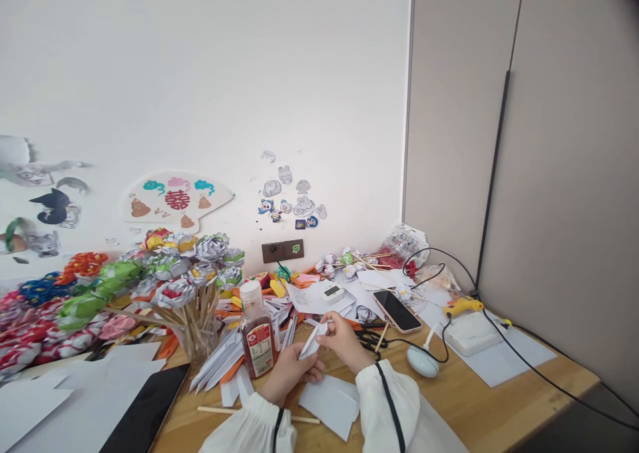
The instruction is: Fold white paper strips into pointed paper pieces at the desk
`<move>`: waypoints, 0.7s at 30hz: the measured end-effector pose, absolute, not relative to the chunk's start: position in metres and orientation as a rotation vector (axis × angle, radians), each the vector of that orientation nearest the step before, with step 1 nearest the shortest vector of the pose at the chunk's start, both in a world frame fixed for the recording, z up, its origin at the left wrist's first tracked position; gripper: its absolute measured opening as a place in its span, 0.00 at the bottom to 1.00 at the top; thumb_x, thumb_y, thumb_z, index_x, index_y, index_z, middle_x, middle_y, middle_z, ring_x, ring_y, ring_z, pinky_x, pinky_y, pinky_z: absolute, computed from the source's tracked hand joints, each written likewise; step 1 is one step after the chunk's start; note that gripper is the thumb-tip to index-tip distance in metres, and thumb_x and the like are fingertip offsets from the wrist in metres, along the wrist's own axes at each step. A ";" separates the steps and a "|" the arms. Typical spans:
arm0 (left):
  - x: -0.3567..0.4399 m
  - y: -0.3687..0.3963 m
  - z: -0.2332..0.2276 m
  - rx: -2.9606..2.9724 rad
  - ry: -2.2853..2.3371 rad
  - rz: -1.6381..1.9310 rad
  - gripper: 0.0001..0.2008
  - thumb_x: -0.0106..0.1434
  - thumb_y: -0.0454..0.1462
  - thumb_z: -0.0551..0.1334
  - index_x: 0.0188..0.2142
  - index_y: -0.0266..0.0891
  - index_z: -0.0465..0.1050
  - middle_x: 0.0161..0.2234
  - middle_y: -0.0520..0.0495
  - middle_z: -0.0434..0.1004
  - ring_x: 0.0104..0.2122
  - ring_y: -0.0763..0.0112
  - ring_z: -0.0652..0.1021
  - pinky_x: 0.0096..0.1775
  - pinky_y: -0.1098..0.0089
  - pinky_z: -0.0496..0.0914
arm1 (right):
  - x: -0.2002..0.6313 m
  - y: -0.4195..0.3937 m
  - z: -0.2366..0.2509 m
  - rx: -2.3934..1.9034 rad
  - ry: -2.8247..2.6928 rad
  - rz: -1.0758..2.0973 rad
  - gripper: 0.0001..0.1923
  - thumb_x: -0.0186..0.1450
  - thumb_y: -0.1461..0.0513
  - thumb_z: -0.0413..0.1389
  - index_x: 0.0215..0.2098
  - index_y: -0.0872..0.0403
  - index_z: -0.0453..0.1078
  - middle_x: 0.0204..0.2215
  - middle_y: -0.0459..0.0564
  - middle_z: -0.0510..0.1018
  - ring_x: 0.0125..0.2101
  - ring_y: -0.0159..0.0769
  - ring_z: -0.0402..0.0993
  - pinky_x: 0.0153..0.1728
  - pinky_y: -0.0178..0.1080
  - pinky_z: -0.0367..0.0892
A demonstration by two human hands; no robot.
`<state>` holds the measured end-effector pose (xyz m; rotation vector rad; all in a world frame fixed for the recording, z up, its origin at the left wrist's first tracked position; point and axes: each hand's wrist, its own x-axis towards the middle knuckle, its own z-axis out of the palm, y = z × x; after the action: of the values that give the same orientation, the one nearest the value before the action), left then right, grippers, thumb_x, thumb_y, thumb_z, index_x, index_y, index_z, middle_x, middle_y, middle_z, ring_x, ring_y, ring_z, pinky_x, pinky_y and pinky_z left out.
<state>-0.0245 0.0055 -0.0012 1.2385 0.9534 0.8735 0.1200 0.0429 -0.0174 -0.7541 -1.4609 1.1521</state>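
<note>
Low in the frame's centre, both hands pinch a folded white paper strip (312, 342): left hand (292, 372) at its lower end, right hand (344, 338) at its upper, the strip slanting up-right.

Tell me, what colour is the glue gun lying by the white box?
Yellow: the glue gun beside the white box, in the head view.

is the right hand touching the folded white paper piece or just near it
Touching. The head view shows the right hand with its fingers closed on the upper end of the folded white paper piece, while the left hand grips its lower end.
</note>
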 end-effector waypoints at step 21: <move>-0.023 0.003 0.006 1.240 0.947 0.824 0.18 0.45 0.48 0.62 0.28 0.36 0.64 0.24 0.46 0.75 0.20 0.71 0.75 0.24 0.73 0.65 | 0.124 0.045 -0.016 -0.786 -1.490 1.132 0.08 0.53 0.62 0.53 0.32 0.53 0.59 0.15 0.37 0.65 0.15 0.26 0.64 0.19 0.30 0.59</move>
<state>-0.0231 0.0025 0.0057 1.2396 0.9474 0.8237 0.1242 0.0451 -0.0165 -0.7856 -1.4901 1.1323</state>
